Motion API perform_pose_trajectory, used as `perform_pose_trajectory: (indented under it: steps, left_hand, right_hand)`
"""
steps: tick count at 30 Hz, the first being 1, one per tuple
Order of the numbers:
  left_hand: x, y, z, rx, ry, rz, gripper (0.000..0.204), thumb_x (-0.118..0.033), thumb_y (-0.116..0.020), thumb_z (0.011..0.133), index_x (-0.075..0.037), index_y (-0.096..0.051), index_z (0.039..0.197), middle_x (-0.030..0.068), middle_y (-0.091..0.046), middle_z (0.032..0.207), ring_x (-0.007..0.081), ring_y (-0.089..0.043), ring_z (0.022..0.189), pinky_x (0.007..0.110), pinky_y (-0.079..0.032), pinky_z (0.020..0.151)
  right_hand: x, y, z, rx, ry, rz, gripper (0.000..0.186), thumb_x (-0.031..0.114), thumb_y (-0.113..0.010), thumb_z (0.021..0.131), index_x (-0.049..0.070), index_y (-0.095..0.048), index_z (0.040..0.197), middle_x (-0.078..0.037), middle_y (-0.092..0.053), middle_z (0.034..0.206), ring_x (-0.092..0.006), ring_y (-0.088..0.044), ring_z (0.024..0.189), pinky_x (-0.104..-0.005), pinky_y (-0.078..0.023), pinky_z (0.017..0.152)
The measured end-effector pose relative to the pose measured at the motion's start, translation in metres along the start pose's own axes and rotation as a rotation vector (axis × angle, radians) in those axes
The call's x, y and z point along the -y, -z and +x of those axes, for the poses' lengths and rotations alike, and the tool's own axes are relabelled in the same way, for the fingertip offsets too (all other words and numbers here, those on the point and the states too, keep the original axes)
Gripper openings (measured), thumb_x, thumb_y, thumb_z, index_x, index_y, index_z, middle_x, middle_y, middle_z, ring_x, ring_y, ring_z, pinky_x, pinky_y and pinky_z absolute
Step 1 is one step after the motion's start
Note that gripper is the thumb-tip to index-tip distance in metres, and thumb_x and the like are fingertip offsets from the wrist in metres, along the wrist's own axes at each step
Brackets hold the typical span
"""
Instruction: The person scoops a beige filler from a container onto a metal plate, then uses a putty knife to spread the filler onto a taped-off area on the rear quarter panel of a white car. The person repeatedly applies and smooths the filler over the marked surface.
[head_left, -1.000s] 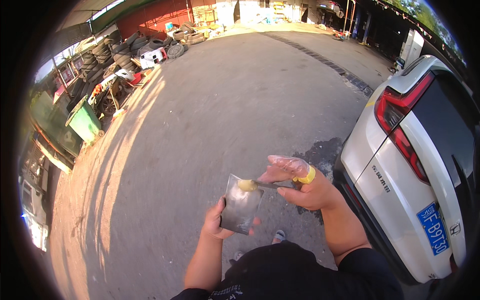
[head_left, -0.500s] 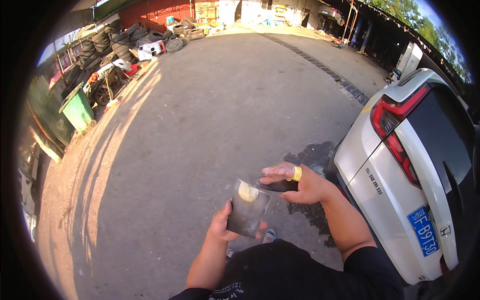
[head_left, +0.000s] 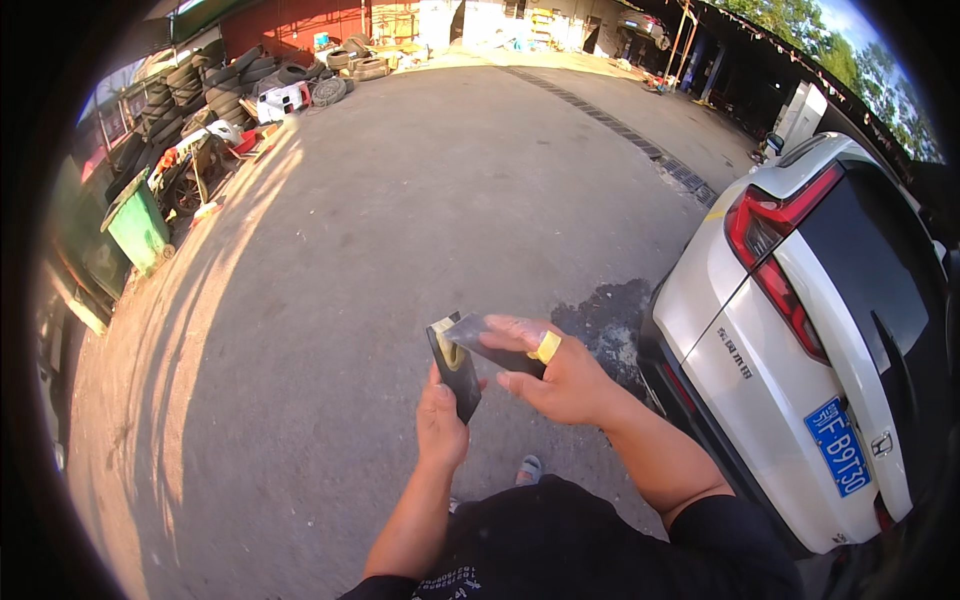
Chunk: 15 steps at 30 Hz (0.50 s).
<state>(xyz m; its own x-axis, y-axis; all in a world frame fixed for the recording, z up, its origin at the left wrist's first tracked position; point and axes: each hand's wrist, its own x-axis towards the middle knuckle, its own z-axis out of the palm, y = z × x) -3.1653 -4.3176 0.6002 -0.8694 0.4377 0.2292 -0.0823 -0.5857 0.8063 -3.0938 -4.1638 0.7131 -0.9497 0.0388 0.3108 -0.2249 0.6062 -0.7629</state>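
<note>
My left hand (head_left: 441,420) grips a dark flat plate (head_left: 462,390), tilted steeply, with a lump of pale yellow paste (head_left: 449,350) on its upper part. A flat dark blade (head_left: 490,342) sits in my right hand (head_left: 555,385), its far edge against the paste at the top of the plate. My right fingers are wrapped in clear plastic film with a yellow band (head_left: 548,347) around them. Both hands are in front of my body, over the pavement.
A white car (head_left: 770,330) stands close on my right. Stacked tyres (head_left: 160,105), a green wheeled bin (head_left: 138,225) and scattered parts line the left side of the yard. A drain grate (head_left: 620,130) runs toward the sunlit building behind. A dark wet patch (head_left: 605,310) lies beside the car.
My left hand has moved up and turned the plate from fairly flat to steep. The blade in my right hand has come down onto the paste.
</note>
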Motion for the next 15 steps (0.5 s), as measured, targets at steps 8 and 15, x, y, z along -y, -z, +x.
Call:
perform_pose_trajectory:
  steps: [8, 15]
  left_hand:
    - [-0.028, 0.032, -0.004, 0.391, 0.562, -0.636, 0.065, -0.05, -0.041, 0.097, -0.007, -0.03, 0.144, 0.0191, -0.045, 0.136, 0.0403, -0.056, 0.111, 0.056, -0.057, 0.069]
    - [-0.014, 0.039, -0.003, 0.581, 0.634, -0.812, 0.064, -0.048, -0.043, 0.096, -0.011, -0.028, 0.146, 0.0191, -0.039, 0.142, 0.049, -0.05, 0.117, 0.061, -0.054, 0.066]
  right_hand:
    - [0.01, 0.029, -0.003, 0.15, 0.223, -0.068, 0.053, -0.001, -0.059, 0.071, 0.006, -0.058, 0.124, -0.01, -0.061, 0.124, -0.0286, -0.056, 0.114, -0.0366, -0.045, 0.099]
    - [-0.017, 0.036, 0.0, 0.223, 0.202, 0.015, 0.06, -0.001, -0.056, 0.067, 0.01, -0.057, 0.126, -0.009, -0.062, 0.121, -0.0267, -0.054, 0.117, -0.0358, -0.043, 0.101]
